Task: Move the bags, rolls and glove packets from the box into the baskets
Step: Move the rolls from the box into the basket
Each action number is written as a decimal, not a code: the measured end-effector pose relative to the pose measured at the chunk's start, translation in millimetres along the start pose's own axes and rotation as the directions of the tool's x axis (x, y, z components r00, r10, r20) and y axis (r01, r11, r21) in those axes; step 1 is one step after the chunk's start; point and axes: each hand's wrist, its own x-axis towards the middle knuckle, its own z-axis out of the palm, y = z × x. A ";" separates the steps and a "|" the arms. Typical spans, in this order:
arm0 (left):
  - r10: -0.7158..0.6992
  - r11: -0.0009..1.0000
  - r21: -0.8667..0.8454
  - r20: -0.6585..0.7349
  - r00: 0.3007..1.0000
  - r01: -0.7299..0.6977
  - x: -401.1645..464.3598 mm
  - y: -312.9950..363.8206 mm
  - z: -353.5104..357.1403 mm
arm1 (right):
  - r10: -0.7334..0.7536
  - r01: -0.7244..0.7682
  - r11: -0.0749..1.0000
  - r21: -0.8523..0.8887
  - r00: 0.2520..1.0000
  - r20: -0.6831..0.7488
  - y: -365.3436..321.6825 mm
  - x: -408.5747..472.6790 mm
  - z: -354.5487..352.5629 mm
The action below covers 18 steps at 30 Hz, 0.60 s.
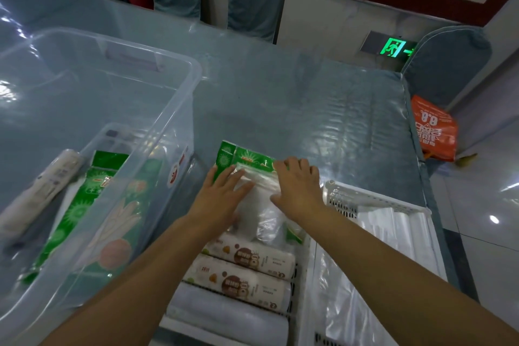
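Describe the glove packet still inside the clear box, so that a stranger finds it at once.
Start at the big clear box on the table's left. Inside lies a green glove packet, flat, picturing pale gloves. Beside it lies only a white roll; the other green packet is outside, under both hands.

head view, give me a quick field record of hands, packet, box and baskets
left hand: flat, fingers straight, pressing the glove packet
right hand: fingers resting on the same packet
packet place: far end of the middle basket, above the rolls
clear box: one roll and one green packet left
right basket: clear bags
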 end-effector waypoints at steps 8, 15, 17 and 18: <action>-0.122 0.984 -0.143 -0.087 0.989 0.109 -24.0 12.2 -39.8 | -0.134 0.136 0.989 0.054 0.990 -0.044 -5.8 -28.6 2.6; -0.128 0.988 -0.138 -0.430 0.893 0.075 -96.8 -0.6 -138.2 | -0.217 0.331 0.921 0.206 0.873 -0.436 -37.9 -32.4 -58.6; -0.131 0.991 -0.076 -0.439 0.889 0.109 -121.2 -20.2 -159.5 | -0.247 0.395 0.893 0.216 0.831 -0.498 -58.1 -30.2 -81.1; -0.137 0.991 -0.060 -0.451 0.882 0.123 -130.1 -30.6 -167.4 | -0.261 0.420 0.881 0.216 0.814 -0.519 -66.9 -28.4 -92.0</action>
